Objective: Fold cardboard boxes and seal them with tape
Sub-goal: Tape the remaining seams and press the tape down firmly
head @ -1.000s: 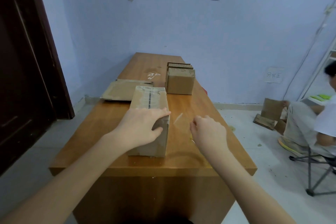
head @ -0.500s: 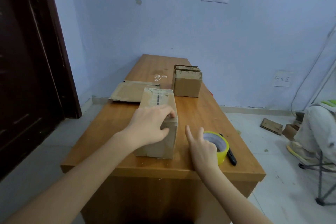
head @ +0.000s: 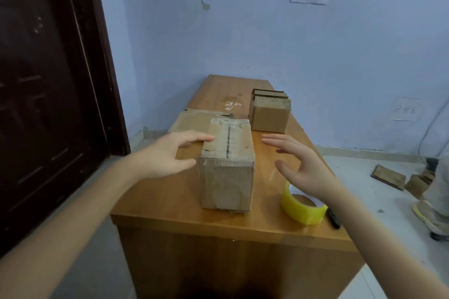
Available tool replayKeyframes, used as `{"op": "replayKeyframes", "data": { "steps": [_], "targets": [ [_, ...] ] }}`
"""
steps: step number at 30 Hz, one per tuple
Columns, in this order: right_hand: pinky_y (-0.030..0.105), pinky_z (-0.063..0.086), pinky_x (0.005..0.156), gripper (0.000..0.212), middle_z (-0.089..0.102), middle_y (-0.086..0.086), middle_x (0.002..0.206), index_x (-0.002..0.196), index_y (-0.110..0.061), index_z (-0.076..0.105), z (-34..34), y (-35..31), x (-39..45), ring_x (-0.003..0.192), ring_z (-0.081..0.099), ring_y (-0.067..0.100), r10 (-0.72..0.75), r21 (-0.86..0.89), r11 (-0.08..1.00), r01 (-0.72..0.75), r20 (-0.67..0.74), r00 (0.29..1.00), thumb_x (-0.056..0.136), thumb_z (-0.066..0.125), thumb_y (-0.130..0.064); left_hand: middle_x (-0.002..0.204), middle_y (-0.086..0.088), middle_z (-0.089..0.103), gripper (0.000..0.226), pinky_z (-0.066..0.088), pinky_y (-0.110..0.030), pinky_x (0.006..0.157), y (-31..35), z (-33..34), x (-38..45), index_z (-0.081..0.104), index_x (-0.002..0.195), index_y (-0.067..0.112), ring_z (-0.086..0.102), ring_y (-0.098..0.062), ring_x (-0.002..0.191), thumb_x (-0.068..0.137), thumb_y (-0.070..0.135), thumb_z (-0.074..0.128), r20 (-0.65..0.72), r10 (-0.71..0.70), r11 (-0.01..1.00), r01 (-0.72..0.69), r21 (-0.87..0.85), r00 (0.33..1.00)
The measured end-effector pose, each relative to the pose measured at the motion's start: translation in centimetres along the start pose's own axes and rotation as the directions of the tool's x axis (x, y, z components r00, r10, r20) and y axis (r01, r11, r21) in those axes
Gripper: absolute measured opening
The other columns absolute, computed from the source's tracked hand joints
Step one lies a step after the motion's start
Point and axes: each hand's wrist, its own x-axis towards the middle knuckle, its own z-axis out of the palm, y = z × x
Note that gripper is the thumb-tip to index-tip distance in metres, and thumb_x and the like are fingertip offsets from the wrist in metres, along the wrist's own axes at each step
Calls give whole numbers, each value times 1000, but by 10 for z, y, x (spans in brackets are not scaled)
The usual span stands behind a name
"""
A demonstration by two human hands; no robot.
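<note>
A closed cardboard box point(head: 227, 165) is seen standing on the wooden table point(head: 170, 201), near its front edge, with its long side running away from the camera. Clear tape is laid along the top seam, and a dark line is visible down the middle of the top face. The left hand point(head: 167, 155) is held at the box's left side with the fingers stretched out and relaxed; the fingertips reach the upper left edge of the box, though whether they actually touch it cannot be told. Nothing is gripped by this hand. The right hand point(head: 301, 165) is held spread out to the right of the box, apart from it, palm turned toward the box, and nothing is held in it either. Just below and behind the right wrist, a roll of yellow tape point(head: 303, 209) is set flat on the table, and a dark pen-like tool point(head: 333, 219) lies just beside it at the right edge. Further back, a flattened piece of cardboard point(head: 194, 119) lies on the table behind the left hand, and a smaller box point(head: 270, 118) stands to the right of it with a stack of folded cardboard point(head: 267, 93) behind it. More cardboard pieces point(head: 388, 176) are scattered on the floor at the right.
</note>
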Motion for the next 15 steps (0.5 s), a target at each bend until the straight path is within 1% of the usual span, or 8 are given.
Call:
{"op": "replayKeyframes", "data": {
  "steps": [1, 3, 4, 6, 8, 10, 13, 15],
  "targets": [
    [8, 36, 101, 50, 51, -24, 131, 128, -29, 55, -1, 0, 3, 124, 44, -8, -31, 20, 999, 30, 47, 998, 87, 62, -2, 125, 36, 33, 59, 27, 11, 76, -5, 3, -1, 42, 135, 41, 35, 12, 112, 90, 8, 60, 10, 0, 1000, 0, 6, 1000],
    [8, 34, 101, 45, 54, -19, 130, 126, -26, 59, 1, 0, 9, 124, 46, -7, -61, 10, 998, 60, 135, 989, 85, 68, -9, 122, 38, 35, 58, 29, 9, 79, -12, 9, 0, 46, 133, 38, 39, 16, 107, 88, 6, 63, -1, 10, 1000, -10, -12, 1000],
    [8, 34, 101, 43, 55, -17, 130, 124, -25, 62, 3, 1, 12, 124, 46, -6, -63, -3, 998, 65, 180, 982, 84, 70, -12, 121, 38, 37, 55, 31, 7, 81, -16, 13, 1, 49, 129, 37, 41, 19, 104, 87, 7, 65, -23, 19, 1000, -19, -22, 1000],
    [10, 35, 103, 38, 58, -16, 127, 118, -24, 66, 8, 4, 16, 123, 48, -5, -56, -16, 998, 61, 226, 973, 82, 73, -16, 123, 34, 47, 48, 36, -1, 92, -22, 18, 5, 57, 122, 36, 43, 20, 109, 84, 8, 68, -80, 57, 998, -59, -21, 995],
    [15, 38, 103, 34, 62, -16, 122, 113, -24, 69, 9, 8, 16, 120, 50, -5, -38, -7, 999, 40, 201, 979, 80, 75, -19, 124, 27, 55, 42, 37, -4, 93, -27, 23, 12, 64, 116, 31, 45, 16, 115, 81, 8, 72, -128, 93, 995, -98, -34, 987],
    [16, 39, 103, 33, 62, -17, 121, 111, -25, 69, 10, 11, 12, 119, 51, -5, -23, 6, 1000, 22, 162, 986, 79, 76, -19, 119, 28, 58, 39, 36, 0, 88, -29, 27, 16, 67, 112, 30, 48, 15, 113, 79, 9, 74, -176, 113, 992, -120, -33, 978],
    [11, 38, 101, 32, 64, -14, 119, 110, -21, 71, 15, 10, 7, 118, 52, -5, -9, 33, 999, 5, 105, 994, 78, 76, -18, 114, 30, 59, 37, 41, -4, 88, -32, 30, 19, 69, 108, 31, 53, 10, 109, 78, 10, 76, -212, 125, 990, -137, -42, 969],
    [9, 40, 97, 30, 66, -11, 115, 106, -17, 73, 21, 9, 7, 116, 54, -5, -11, 41, 999, 9, 65, 998, 76, 78, -19, 114, 25, 62, 37, 46, -9, 87, -35, 31, 20, 71, 107, 28, 57, 6, 107, 76, 9, 77, -223, 125, 985, -149, -92, 967]
  ]
}}
